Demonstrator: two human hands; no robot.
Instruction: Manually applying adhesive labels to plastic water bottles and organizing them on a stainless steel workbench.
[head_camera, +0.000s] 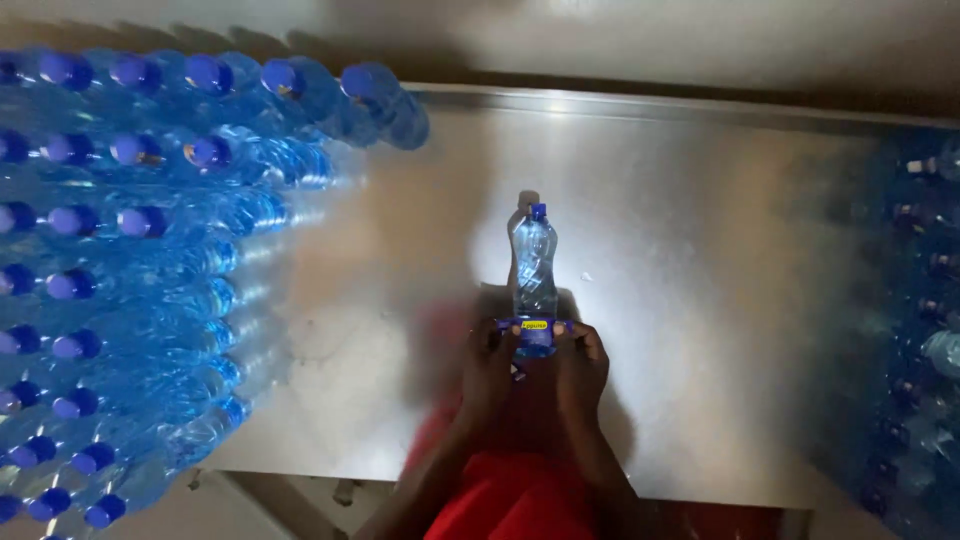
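At frame centre my left hand (490, 365) and right hand (583, 362) pinch the label (535, 325) round the bottle (534, 270) (long axis pointing away from me, cap far).

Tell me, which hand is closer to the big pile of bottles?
Left. The left hand holds the bottle on the side facing the pile; the right hand holds its far side.

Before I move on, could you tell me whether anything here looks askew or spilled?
Nothing stands out. Both hands, left and right, hold a blue label around the single bottle on the metal table; no spill shows.
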